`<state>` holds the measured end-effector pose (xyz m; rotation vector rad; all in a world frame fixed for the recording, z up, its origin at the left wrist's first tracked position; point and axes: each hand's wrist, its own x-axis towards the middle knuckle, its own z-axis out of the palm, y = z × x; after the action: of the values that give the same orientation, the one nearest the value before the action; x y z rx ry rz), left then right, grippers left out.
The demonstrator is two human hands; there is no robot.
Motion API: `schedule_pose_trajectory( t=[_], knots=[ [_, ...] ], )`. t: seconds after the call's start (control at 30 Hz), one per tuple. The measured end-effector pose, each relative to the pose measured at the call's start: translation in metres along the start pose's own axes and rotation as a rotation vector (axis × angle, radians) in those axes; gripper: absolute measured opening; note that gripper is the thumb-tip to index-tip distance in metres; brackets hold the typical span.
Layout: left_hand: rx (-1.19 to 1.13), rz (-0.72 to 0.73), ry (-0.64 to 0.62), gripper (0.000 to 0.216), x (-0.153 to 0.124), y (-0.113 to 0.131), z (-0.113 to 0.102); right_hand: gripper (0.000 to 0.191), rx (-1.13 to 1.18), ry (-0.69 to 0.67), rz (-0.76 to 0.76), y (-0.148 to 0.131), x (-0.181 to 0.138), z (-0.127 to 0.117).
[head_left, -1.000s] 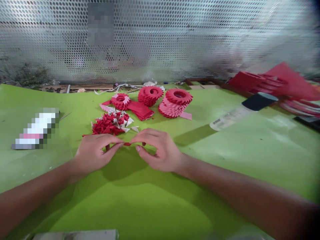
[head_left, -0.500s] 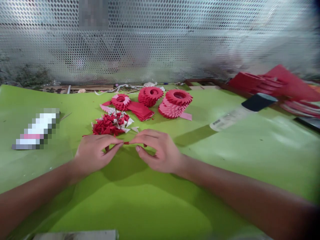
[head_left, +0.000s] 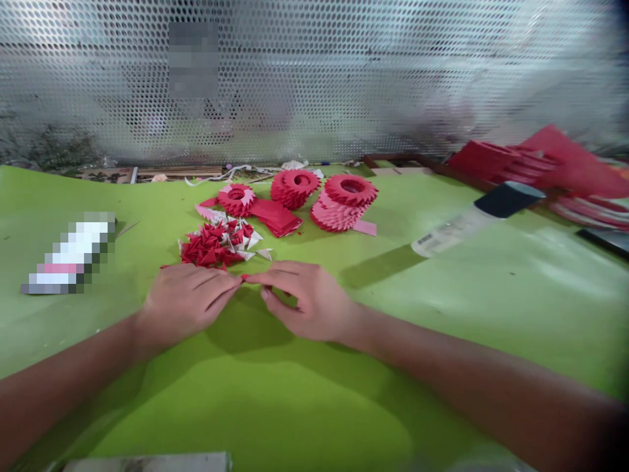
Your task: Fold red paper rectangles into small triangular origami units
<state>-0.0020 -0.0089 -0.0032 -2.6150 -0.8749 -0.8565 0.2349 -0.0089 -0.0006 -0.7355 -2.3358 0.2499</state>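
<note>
A small folded piece of red paper [head_left: 244,278] is between my hands, mostly covered by fingertips. My left hand [head_left: 189,298] pinches it from the left, thumb and fingers pressed together. My right hand [head_left: 312,298] has curled fingers, with the index fingertip on the paper's right end; its thumb sits lower and a little apart. Just behind my left hand lies a heap of folded red and white paper triangles [head_left: 216,242]. Beyond it is a stack of flat red paper pieces [head_left: 276,217].
Ring-shaped paper models stand behind: a small red-and-pink ring [head_left: 236,195], a red one [head_left: 295,188] and a taller pink-and-red one [head_left: 344,202]. A dark-capped bottle [head_left: 472,219] is at right, red paper sheets [head_left: 511,164] farther right. A blurred-out object [head_left: 69,252] lies left on the green tabletop [head_left: 275,406].
My right index fingertip has come closer to my left fingertips, and less of the red paper's length shows. The left fingers have closed together more. The objects behind stay put.
</note>
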Motion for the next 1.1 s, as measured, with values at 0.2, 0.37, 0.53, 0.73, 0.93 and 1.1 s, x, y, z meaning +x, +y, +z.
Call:
schedule_pose_trajectory(
  t=[0.2, 0.37, 0.53, 0.73, 0.93, 1.1],
  knots=[
    [0.094, 0.012, -0.033, 0.027, 0.001, -0.001, 0.002, 0.026, -0.24, -0.064, 0.034, -0.004, -0.001, -0.003],
    [0.049, -0.044, -0.022, 0.029, 0.002, -0.001, 0.002, 0.023, -0.296, 0.001, 0.02, -0.005, -0.002, -0.007],
    [0.012, -0.076, 0.038, 0.028, 0.006, 0.0, -0.003, 0.017, -0.225, 0.097, 0.107, 0.0, -0.001, -0.011],
    [-0.107, -0.081, 0.088, 0.024, 0.007, 0.006, -0.004, 0.015, 0.136, 0.039, 0.203, 0.004, 0.001, 0.0],
    [-0.367, -0.303, 0.011, 0.021, 0.006, 0.009, -0.006, 0.008, 0.265, 0.138, 0.165, 0.002, 0.002, -0.001],
    [-0.5, -0.393, -0.054, 0.021, 0.007, 0.007, -0.001, 0.008, 0.237, 0.09, 0.166, 0.003, 0.003, 0.0]
  ],
)
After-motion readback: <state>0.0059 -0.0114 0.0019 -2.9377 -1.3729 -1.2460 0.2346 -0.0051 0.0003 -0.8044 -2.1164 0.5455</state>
